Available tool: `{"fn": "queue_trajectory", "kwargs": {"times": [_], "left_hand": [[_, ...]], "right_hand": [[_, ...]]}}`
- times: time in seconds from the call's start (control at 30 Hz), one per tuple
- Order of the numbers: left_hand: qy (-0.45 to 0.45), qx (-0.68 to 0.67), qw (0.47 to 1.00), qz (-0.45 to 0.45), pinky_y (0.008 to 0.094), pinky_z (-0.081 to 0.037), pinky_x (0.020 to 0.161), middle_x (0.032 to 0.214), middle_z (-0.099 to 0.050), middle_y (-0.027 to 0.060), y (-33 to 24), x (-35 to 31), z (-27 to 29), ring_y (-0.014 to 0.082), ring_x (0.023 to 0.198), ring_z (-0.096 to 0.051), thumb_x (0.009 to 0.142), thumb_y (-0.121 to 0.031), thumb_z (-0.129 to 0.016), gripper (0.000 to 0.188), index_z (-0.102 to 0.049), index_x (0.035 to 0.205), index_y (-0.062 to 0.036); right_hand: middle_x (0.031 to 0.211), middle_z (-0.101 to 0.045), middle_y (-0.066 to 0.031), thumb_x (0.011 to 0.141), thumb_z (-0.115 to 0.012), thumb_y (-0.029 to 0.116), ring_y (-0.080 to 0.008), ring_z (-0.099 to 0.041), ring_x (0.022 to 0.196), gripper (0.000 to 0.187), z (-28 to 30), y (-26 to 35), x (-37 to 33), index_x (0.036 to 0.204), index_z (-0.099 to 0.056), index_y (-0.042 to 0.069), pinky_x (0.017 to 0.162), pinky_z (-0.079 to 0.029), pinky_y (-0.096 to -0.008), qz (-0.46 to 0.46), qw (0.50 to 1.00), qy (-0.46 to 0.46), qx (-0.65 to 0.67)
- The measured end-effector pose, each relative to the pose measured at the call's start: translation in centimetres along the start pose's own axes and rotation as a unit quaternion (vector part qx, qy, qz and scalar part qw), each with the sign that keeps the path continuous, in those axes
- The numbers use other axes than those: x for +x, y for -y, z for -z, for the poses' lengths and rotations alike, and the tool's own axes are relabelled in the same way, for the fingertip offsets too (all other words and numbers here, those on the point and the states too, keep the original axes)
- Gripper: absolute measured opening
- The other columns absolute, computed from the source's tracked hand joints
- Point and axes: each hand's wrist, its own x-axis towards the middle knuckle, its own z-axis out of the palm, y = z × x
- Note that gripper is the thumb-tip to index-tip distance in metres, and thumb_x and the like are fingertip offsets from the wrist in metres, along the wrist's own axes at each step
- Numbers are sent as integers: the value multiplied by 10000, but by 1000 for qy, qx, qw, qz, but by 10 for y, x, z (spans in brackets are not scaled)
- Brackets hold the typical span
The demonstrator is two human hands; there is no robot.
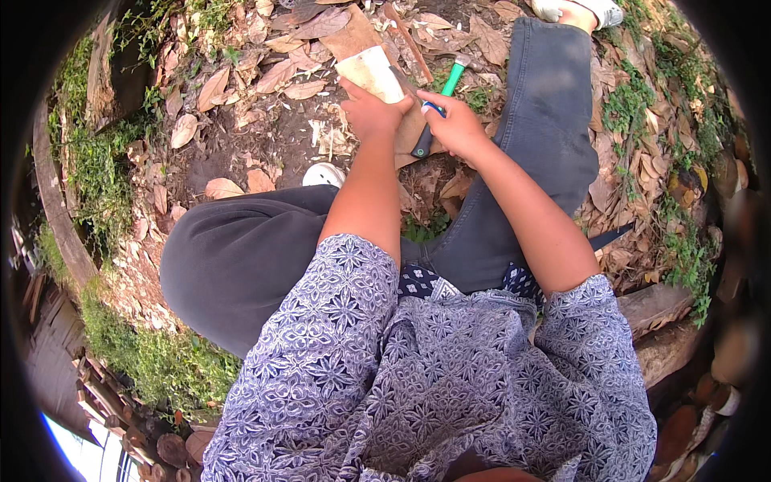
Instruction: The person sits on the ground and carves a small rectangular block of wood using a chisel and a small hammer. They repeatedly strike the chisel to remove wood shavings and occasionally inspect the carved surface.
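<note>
My left hand is closed around the near end of a pale, cut wood block. In my right hand is a knife-like tool with a blue handle. Its dark blade points up and left against the block's right edge; whether it bites into the wood cannot be made out. Under the block lies a brown board. A hammer with a green and black handle rests just beyond my right hand, its black end on the board.
Dry leaves and pale wood chips litter the soil around the board. My bent legs in dark trousers flank the work. A weathered timber stands at the far left, and a log lies at the right.
</note>
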Motion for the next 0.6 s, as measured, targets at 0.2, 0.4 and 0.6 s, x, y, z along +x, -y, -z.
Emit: {"fn": "queue_trajectory", "kwargs": {"times": [0.2, 0.4, 0.6], "left_hand": [[25, -8, 1000, -3, 476, -527, 993, 1434, -389, 287, 3, 6, 0, 412, 1236, -563, 594, -525, -931, 1520, 115, 1614, -104], [25, -2, 1000, -7, 479, -518, 1008, 1443, -397, 293, 4, 9, 1, 410, 1246, -562, 581, -571, -924, 1545, 127, 1611, -102], [26, -9, 1000, 1, 466, -523, 1006, 1413, -395, 284, -3, 9, 5, 402, 1250, -545, 569, -522, -945, 1547, 114, 1609, -84]], "right_hand": [[776, -557, -31, 1018, -553, 270, -154, -521, 616, 414, -15, -28, 4, 1427, -605, 226, 576, -428, -316, 68, 997, -37, -22], [1231, -707, -155, 976, -587, 281, -301, -692, 1063, 410, -29, -24, 17, 1370, -652, 188, 942, -524, -382, 81, 993, -83, -7], [789, -710, -112, 984, -573, 266, -175, -669, 630, 435, -18, 48, 81, 1408, -621, 181, 584, -535, -337, 51, 991, -96, 76]]}}
